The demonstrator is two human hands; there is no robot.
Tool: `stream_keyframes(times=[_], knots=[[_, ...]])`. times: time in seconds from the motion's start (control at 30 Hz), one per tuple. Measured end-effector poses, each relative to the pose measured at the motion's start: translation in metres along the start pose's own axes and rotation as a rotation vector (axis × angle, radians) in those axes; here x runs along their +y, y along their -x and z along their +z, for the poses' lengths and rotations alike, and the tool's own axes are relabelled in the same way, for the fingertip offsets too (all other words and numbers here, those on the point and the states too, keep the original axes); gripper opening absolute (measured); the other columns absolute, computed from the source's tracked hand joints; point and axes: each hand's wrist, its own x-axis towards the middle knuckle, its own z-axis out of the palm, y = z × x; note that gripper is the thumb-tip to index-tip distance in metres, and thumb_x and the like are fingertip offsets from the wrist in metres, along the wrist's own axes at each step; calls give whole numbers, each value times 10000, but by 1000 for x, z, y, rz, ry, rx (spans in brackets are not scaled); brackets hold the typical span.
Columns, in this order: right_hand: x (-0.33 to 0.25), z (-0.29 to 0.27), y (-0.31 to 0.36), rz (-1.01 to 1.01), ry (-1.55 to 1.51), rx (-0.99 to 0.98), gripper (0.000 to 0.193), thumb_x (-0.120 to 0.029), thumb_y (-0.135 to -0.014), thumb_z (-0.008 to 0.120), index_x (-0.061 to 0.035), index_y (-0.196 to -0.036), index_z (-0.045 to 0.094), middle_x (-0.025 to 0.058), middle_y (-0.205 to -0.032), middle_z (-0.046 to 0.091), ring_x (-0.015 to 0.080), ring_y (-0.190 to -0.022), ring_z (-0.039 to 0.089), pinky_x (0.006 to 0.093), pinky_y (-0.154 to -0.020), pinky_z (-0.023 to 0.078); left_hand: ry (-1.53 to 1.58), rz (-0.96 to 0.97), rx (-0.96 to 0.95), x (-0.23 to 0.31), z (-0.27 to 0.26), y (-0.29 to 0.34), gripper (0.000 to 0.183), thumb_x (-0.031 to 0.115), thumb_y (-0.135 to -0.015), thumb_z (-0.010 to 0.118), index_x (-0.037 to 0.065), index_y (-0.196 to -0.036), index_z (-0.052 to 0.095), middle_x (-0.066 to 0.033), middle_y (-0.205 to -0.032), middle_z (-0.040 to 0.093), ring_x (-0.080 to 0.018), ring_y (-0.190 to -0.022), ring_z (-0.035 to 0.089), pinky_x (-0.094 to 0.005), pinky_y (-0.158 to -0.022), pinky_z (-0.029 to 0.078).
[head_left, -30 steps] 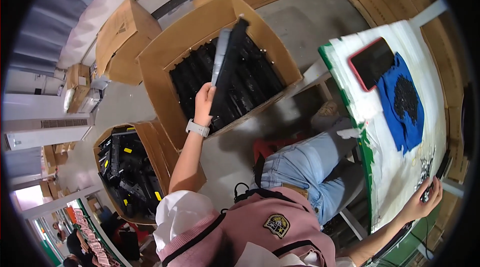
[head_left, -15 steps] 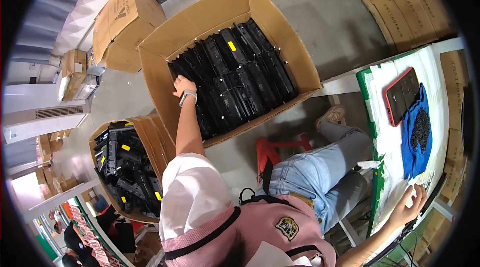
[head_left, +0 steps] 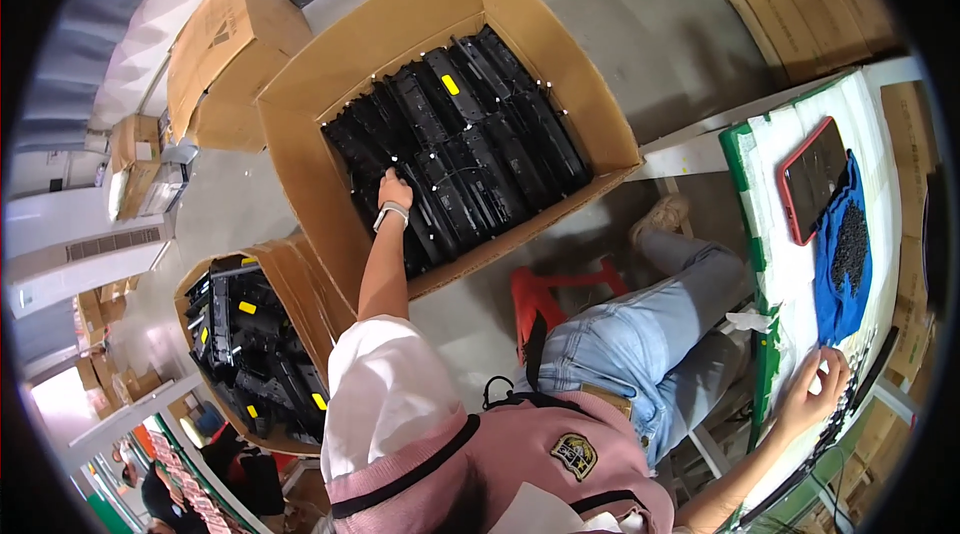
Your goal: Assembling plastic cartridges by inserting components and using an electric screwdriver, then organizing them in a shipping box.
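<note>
Inside the large cardboard box (head_left: 300, 159), my left hand (head_left: 395, 192) reaches in at the left side. Its fingers are closed on the upper end of a long black plastic part (head_left: 420, 199), with the fingertips partly hidden. Packed close together around it are several more black plastic parts (head_left: 500, 169) in rows, one bearing a yellow label (head_left: 450, 85). Over the near end of the white-topped table (head_left: 785, 299), my right hand (head_left: 815, 392) is loosely curled, fingers apart, and nothing shows in it. A blue cloth (head_left: 838, 309) with a heap of small black pieces (head_left: 850, 244) lies just beyond it.
A red-edged phone (head_left: 813, 179) lies beside the cloth. Left of the large box stands a smaller carton (head_left: 300, 284) of jumbled black parts. A red stool frame (head_left: 530, 304) is by my legs. More cartons (head_left: 235, 54) stand behind, and stacked boxes (head_left: 820, 9) at far right.
My left hand has moved from the box's left side rightward and nearer, closing on a black part. My right hand has shifted slightly, still curled near the cloth. The view has shifted slightly.
</note>
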Motion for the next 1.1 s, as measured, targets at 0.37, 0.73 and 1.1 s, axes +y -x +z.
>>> stream_keyframes(times=[0.37,0.73,1.1], knots=[[-1,11,12,100,58,-50,166,-140,-927,528,-4,-977,609,115,-996,568,218,-903,581,326,-714,499,-560,61,-58,7,-2,-29,423,442,-890,440,175,-1166,616,6,-1380,436,-259,-1356,273,-638,-1045,155],[0,11,7,63,130,-66,225,-211,-946,510,-22,-1025,604,88,-1029,570,172,-880,580,285,-679,483,-199,-138,549,-19,-15,-40,395,237,-803,646,6,-1086,496,-155,-1098,505,-317,-1049,511,-443,-802,485],[24,12,10,92,213,-30,232,-233,-942,517,-34,-1003,619,75,-981,583,170,-828,584,284,-655,480,-29,-329,395,-79,-11,-78,307,283,-842,563,-7,-934,603,-211,-996,625,-385,-889,626,-466,-747,513]])
